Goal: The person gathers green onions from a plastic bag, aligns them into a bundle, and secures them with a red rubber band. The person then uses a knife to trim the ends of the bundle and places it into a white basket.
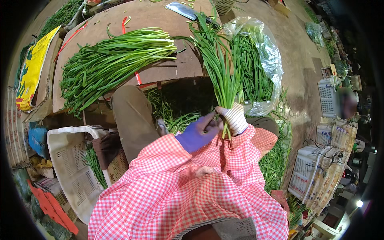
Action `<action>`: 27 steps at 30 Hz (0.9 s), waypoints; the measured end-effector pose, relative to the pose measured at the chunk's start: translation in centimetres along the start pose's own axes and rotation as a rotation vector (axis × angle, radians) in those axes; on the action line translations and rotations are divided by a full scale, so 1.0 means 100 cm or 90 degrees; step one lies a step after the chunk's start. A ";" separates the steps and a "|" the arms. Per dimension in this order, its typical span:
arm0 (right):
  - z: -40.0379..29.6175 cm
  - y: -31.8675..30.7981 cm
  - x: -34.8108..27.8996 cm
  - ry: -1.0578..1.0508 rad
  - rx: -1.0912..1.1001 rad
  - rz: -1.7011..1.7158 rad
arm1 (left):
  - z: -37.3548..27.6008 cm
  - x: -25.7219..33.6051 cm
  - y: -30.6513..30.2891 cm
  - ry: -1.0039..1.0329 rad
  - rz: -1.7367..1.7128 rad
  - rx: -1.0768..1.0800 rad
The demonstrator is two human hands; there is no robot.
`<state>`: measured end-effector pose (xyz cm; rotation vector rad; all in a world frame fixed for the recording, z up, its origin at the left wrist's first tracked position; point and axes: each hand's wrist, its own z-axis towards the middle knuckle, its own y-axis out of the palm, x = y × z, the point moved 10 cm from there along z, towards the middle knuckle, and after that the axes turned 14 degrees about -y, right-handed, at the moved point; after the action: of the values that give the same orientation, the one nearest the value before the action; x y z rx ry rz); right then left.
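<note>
My right hand (pixel 236 118), in a striped white knit glove, grips the lower stems of a bunch of garlic chives (pixel 222 78). The leaves fan upward over the board's edge, and a few cut ends stick out below the fist. My left hand (pixel 199 132), in a purple glove, is beside those stems with bent fingers; whether it pinches anything is unclear. A larger pile of garlic chives (pixel 120 60) lies on the wooden board (pixel 168 72), pale ends to the right. Red ties (pixel 137 78) show beneath and beside it. A cleaver (pixel 181 10) rests at the far edge.
A clear plastic bag (pixel 271 63) of chives stands right of the board. Green trimmings (pixel 274 156) lie low at the right, with more between my knees. A white plastic crate (pixel 69 156) is at my left. Stacked crates (pixel 303 171) and a blurred person stand farther right.
</note>
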<state>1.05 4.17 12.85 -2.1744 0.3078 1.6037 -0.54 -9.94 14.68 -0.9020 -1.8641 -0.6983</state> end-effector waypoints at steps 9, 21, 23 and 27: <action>-0.015 -0.001 -0.076 -0.145 -0.072 -0.206 | 0.067 0.024 -0.014 -0.130 -0.370 -0.187; 0.001 0.071 -0.160 -0.365 -0.219 -0.325 | 0.040 0.179 -0.122 0.171 -0.551 -0.287; 0.028 0.085 -0.162 -0.370 -0.258 -0.388 | 0.014 0.190 -0.187 0.275 -0.496 -0.145; 0.070 0.153 -0.198 -0.509 -0.339 -0.690 | -0.061 0.186 -0.325 0.402 -0.595 -0.129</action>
<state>-17.40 -7.56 26.82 -1.2801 -1.3909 1.7070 -29.83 -27.70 31.06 0.1670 -1.5658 -1.5404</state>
